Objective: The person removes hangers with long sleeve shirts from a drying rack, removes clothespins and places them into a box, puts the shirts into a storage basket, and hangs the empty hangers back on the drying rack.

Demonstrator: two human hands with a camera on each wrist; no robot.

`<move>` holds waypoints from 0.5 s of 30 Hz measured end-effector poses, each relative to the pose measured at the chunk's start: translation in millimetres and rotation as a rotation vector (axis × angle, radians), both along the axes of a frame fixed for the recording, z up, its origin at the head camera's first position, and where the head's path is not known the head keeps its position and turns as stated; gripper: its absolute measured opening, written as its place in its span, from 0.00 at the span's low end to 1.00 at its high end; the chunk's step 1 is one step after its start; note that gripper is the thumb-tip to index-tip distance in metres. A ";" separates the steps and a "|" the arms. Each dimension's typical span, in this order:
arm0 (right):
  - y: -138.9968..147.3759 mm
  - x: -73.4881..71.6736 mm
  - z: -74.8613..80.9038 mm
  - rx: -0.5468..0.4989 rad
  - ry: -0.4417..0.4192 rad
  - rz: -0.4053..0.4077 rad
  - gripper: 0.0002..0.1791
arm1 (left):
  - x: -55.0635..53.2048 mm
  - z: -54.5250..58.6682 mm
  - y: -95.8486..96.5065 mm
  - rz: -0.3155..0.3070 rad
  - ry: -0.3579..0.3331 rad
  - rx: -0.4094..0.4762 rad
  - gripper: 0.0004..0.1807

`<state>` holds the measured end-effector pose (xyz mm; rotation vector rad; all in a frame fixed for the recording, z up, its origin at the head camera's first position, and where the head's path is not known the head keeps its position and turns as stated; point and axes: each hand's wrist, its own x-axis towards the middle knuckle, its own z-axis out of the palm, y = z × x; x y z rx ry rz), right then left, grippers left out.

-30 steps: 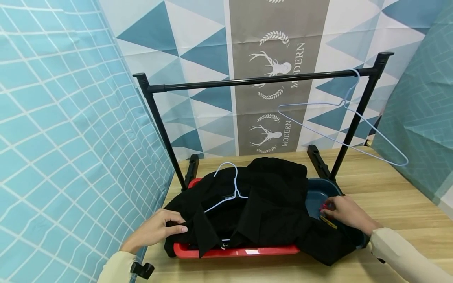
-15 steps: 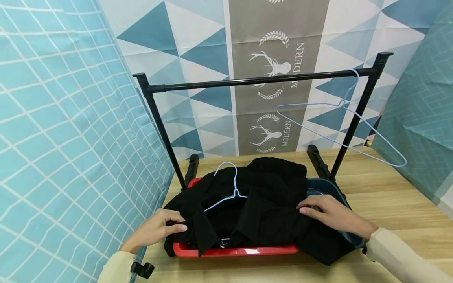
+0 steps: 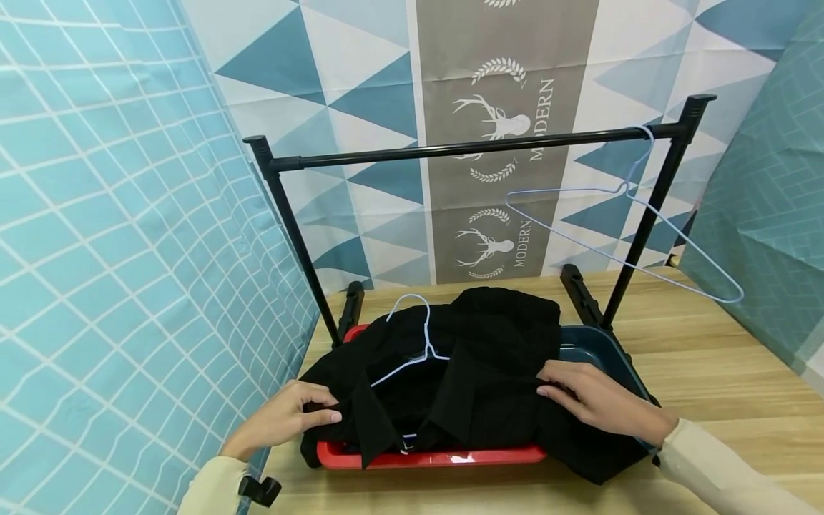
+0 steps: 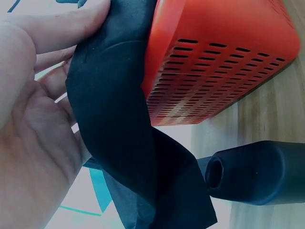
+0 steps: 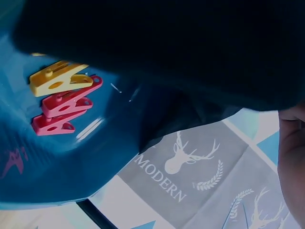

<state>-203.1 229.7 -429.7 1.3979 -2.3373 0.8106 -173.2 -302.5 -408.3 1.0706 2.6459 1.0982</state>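
Note:
A black collared shirt (image 3: 508, 336) lies spread over a red basket (image 3: 476, 458), its collar toward the person. A pale blue wire hanger (image 3: 427, 336) sits inside the neck, its hook sticking up and out. At the left shoulder, my left hand (image 3: 277, 418) pinches the shirt's cloth between thumb and fingers. On the other side, my right hand (image 3: 599, 397) holds the cloth with thumb and fingertips, the fingertips partly hidden by fabric. Below the left hand, a loose sleeve (image 4: 114, 105) hangs beside the basket's slotted wall.
A dark blue basin (image 3: 595, 347) on the right, partly under the shirt, holds a yellow clothespin (image 5: 57, 78) and red clothespins (image 5: 71, 101). Behind stands a black clothes rack (image 3: 450, 149), with another wire hanger (image 3: 624, 189) on its bar.
My right hand has left the clothespins in the basin and moved left onto the shirt's right side, where it now holds the cloth. The left hand has stayed in place.

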 end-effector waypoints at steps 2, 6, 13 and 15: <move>0.0 -0.2 -0.7 0.006 0.006 -0.021 0.14 | -0.8 1.4 1.3 -0.004 0.008 -0.002 0.06; -1.4 -1.7 0.1 0.017 0.023 -0.047 0.15 | -4.6 4.4 6.5 -0.008 0.065 -0.028 0.07; -12.3 -0.9 10.4 -0.001 0.061 -0.057 0.15 | -15.0 13.9 26.2 -0.046 0.228 -0.033 0.11; -16.9 -0.6 13.4 -0.014 0.070 -0.043 0.14 | -17.7 18.8 34.4 -0.066 0.267 -0.028 0.15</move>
